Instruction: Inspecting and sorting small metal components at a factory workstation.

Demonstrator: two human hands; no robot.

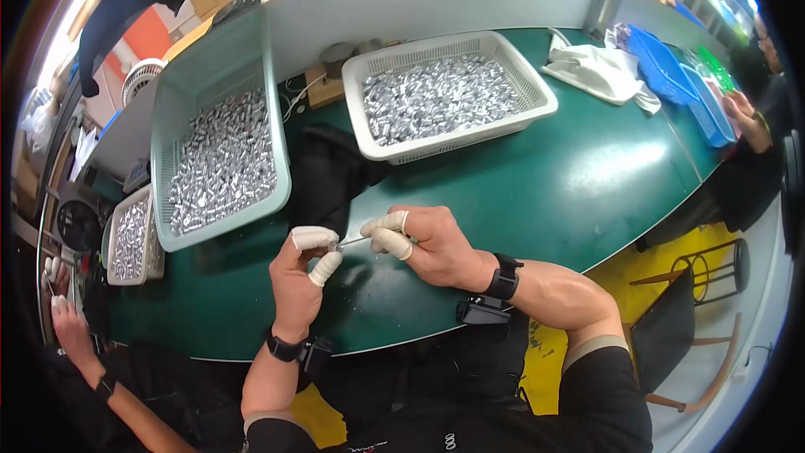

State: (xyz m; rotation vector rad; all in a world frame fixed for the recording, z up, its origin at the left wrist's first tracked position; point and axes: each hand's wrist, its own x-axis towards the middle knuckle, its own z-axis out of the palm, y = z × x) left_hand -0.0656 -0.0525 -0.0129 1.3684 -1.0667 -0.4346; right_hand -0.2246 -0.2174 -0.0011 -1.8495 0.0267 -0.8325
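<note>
Both my hands meet over the near part of the green table (pixel 453 218), with pale finger cots on thumbs and forefingers. Between the fingertips of my left hand (pixel 295 285) is a small silvery metal part (pixel 337 247). My right hand (pixel 429 243) pinches a thin metal rod-like tool (pixel 355 241), whose tip reaches the part in my left hand. The exact kind of tool is too small to make out. Beyond my hands lies a bunched black cloth (pixel 323 172). A white basket (pixel 461 144) and a green basket (pixel 281 176), both full of small silvery metal parts, stand farther back.
A smaller basket (pixel 153 256) of metal parts stands at the left. White cloth (pixel 597 71) and blue trays (pixel 671 67) lie at the far right. Co-workers' hands show at the left edge (pixel 74 331) and right edge (pixel 742 113). A chair (pixel 667 335) stands behind at right.
</note>
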